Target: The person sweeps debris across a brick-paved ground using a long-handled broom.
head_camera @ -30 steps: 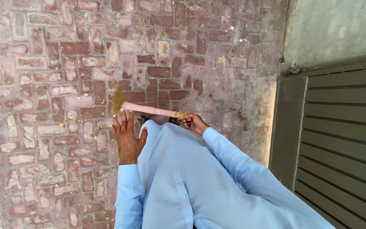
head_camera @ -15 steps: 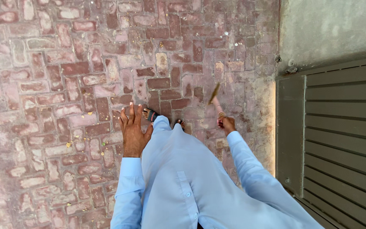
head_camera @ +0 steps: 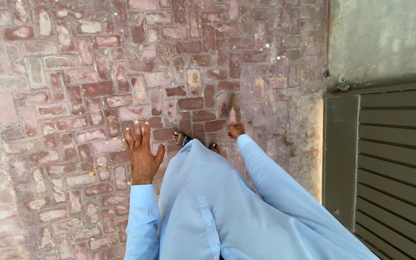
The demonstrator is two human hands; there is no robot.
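A short broom [head_camera: 232, 108] is gripped at its handle end by the right hand [head_camera: 236, 130], bristles angled down toward the brick floor [head_camera: 49, 96] ahead of the sandalled feet [head_camera: 183, 139]. The left hand [head_camera: 142, 153] is held empty, fingers spread, out to the side as if for balance.

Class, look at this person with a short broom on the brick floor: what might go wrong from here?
The uneven brick floor may trip a sandalled foot. The broom, gripped in the right hand, points toward the metal door, so a swing might strike it. The left hand is open, fingers spread, and holds nothing for balance.
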